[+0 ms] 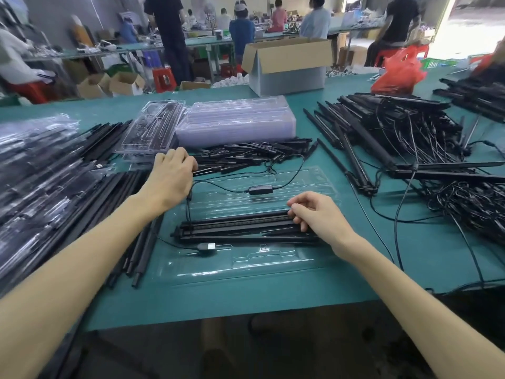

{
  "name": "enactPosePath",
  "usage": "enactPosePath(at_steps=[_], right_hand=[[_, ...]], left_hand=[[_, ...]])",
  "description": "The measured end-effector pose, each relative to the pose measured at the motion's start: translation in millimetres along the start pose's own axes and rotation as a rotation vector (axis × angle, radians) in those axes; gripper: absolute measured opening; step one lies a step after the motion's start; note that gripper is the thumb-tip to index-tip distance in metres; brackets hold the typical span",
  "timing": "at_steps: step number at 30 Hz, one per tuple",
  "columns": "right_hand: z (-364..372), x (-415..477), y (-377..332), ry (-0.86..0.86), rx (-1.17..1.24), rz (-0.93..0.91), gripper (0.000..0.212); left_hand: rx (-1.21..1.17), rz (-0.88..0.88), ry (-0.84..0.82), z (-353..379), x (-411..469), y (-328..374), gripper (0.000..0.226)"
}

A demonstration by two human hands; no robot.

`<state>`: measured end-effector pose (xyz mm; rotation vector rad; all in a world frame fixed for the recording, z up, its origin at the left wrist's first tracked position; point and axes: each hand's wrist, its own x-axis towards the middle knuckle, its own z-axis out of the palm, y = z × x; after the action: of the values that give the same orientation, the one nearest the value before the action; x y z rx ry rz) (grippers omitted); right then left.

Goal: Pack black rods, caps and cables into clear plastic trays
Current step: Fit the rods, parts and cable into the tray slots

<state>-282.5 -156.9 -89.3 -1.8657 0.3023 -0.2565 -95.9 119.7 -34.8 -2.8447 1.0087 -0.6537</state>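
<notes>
- Our right hand (317, 214) curled on the rods (235, 228); pressing them flat into the tray (246, 266) seemed best.
- Our left hand (170, 173): its grip we could not tell.

Bright daylight, soft (warped, blurry edges)

- Head-worn, facing forward and down, close above the teal-covered work table (300, 302).
- Wide-angled, reaching past the far edge to distant green-topped workbenches (199, 41) behind.
</notes>
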Motion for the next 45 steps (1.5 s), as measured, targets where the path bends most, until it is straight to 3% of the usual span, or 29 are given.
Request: enactPosePath(at_steps=[2, 5, 8, 10, 12, 18, 22, 25, 28, 30, 34, 38, 42, 45], right_hand=[[1, 0, 0, 0.001, -0.01, -0.004, 0.015], [2, 1, 1, 0.005, -0.014, -0.005, 0.015], [2, 1, 1, 0.007, -0.009, -0.005, 0.015], [2, 0, 0, 0.007, -0.008, -0.007, 0.015], [1, 0, 0, 0.004, -0.004, -0.006, 0.014], [2, 0, 2, 0.015, 0.01, -0.006, 0.014], [3, 0, 2, 0.037, 0.042, 0.018, 0.016], [2, 4, -1, 0.15, 0.285, 0.115, 0.024], [-3, 7, -5, 0.217, 0.574, 0.174, 0.019], [-7, 6, -6, 0.245, 0.736, 0.2, 0.019], [-15, 1, -10, 0.256, 0.913, 0.251, 0.018], [-28, -4, -14, 0.328, 0.585, 0.232, 0.021], [-43, -10, -15, 0.478, 0.248, 0.066, 0.027], [-47, -11, -14, 0.55, 0.156, 0.0, 0.021]], left_hand=[[-0.092, 0.003, 0.07, -10, 4, 17, 0.03], [-0.246, 0.085, 0.131, -31, 18, 50, 0.024], [-0.328, 0.162, -0.11, -31, 30, 90, 0.026], [-0.202, 0.16, -0.276, -17, 32, 112, 0.04], [-0.153, 0.145, -0.343, -1, 32, 124, 0.039], [-0.152, 0.192, -0.128, -4, 24, 125, 0.032], [-0.343, 0.199, -0.043, -31, 4, 131, 0.031], [-0.556, 0.265, -0.041, -49, -19, 141, 0.026], [-0.941, 0.186, -0.197, -60, -47, 147, 0.019], [-0.939, 0.198, -0.317, -58, -62, 147, 0.022], [-0.892, 0.125, -0.401, -46, -78, 141, 0.025], [-0.959, 0.035, -0.453, -38, -84, 136, 0.029], [-0.969, -0.031, -0.415, -35, -84, 137, 0.031], [-0.96, -0.062, -0.45, -34, -82, 138, 0.03]])
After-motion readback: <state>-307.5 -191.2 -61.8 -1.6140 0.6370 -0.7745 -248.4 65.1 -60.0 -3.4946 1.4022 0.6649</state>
